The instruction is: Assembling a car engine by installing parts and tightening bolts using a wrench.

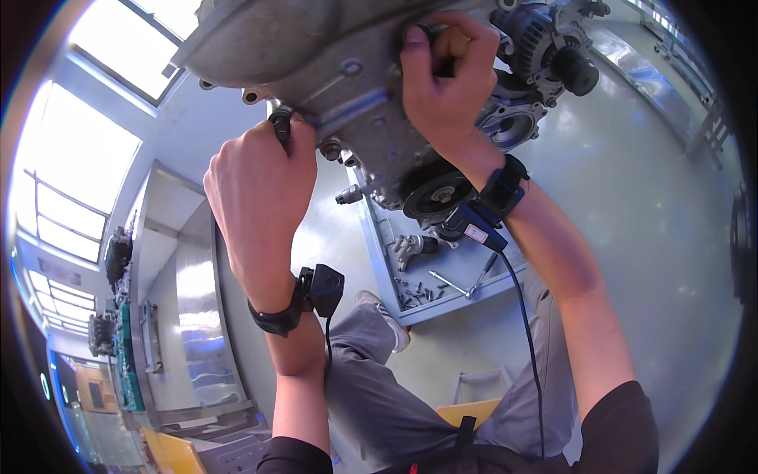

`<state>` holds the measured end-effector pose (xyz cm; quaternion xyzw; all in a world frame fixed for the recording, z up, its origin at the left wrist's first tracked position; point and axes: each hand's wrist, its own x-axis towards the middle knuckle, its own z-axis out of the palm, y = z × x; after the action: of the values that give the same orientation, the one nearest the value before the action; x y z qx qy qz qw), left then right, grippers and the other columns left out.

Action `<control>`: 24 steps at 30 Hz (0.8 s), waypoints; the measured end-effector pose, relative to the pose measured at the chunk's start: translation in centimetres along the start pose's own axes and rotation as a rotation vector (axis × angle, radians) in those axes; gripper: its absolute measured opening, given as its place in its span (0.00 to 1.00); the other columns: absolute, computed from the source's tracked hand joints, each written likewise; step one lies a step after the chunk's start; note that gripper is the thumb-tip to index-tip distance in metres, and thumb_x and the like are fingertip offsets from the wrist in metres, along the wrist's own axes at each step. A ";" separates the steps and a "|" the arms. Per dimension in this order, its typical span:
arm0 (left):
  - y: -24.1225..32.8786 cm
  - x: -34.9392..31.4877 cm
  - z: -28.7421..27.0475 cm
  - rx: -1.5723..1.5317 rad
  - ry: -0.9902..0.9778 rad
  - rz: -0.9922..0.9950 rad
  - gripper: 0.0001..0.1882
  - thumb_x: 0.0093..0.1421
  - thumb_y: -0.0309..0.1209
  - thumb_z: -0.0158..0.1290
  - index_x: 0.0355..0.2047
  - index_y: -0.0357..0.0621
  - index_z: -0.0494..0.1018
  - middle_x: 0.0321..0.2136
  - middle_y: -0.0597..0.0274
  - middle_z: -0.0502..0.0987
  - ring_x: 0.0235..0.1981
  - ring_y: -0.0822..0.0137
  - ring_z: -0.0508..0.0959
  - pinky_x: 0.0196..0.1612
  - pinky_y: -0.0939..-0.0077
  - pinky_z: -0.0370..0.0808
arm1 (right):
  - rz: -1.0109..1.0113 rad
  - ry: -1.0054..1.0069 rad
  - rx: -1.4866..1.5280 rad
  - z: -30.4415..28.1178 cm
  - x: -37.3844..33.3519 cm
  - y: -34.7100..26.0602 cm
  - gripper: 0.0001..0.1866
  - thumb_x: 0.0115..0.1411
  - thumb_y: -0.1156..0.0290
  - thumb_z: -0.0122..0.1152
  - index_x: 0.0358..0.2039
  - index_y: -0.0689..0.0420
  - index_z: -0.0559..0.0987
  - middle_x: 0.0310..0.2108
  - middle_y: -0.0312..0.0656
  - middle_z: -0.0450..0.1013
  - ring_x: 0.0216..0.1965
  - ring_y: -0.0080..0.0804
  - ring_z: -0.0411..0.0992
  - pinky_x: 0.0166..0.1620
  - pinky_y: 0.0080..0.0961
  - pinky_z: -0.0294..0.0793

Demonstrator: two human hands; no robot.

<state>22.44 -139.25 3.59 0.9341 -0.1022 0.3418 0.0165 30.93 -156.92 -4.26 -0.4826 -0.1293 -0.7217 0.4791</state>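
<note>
A large grey cast-metal engine (347,55) hangs at the top of the view, with a black pulley (437,193) at its lower end. My left hand (257,182) is closed around a small black tool or part (281,125) pressed to the engine's lower edge. My right hand (446,75) grips a dark part on the engine cover, fingers curled tight. Both wrists wear black straps with small devices, and a cable runs down from each.
A grey tray (379,261) under the engine holds several bolts, a wrench (466,286) and a metal bracket. A long metal bench (193,316) stands to the left. My legs and a shoe (387,316) are below. Glossy grey floor spreads right.
</note>
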 end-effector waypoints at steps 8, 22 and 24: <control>-0.1 0.1 0.0 0.001 -0.012 0.000 0.24 0.65 0.43 0.52 0.22 0.33 0.78 0.15 0.44 0.74 0.20 0.44 0.78 0.28 0.55 0.75 | -0.097 -0.054 -0.128 -0.8 0.6 -0.6 0.16 0.60 0.76 0.64 0.48 0.60 0.73 0.17 0.31 0.61 0.16 0.20 0.60 0.21 0.22 0.57; -0.3 0.0 0.1 -0.034 -0.041 -0.025 0.24 0.66 0.44 0.52 0.25 0.34 0.79 0.16 0.44 0.75 0.21 0.44 0.79 0.30 0.57 0.75 | -0.047 -0.067 -0.175 -0.8 0.6 -0.6 0.05 0.62 0.74 0.64 0.37 0.60 0.78 0.16 0.35 0.66 0.15 0.22 0.63 0.21 0.25 0.62; -0.3 0.1 0.0 -0.027 -0.079 -0.047 0.23 0.67 0.45 0.51 0.29 0.34 0.80 0.18 0.45 0.76 0.23 0.44 0.79 0.31 0.58 0.74 | -0.019 -0.077 -0.152 -0.8 0.4 -0.6 0.07 0.63 0.74 0.64 0.40 0.61 0.78 0.16 0.35 0.67 0.15 0.22 0.63 0.21 0.24 0.61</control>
<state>22.53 -138.95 3.68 0.9487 -0.0856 0.3026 0.0330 29.96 -157.36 -4.12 -0.5436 -0.0971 -0.7149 0.4289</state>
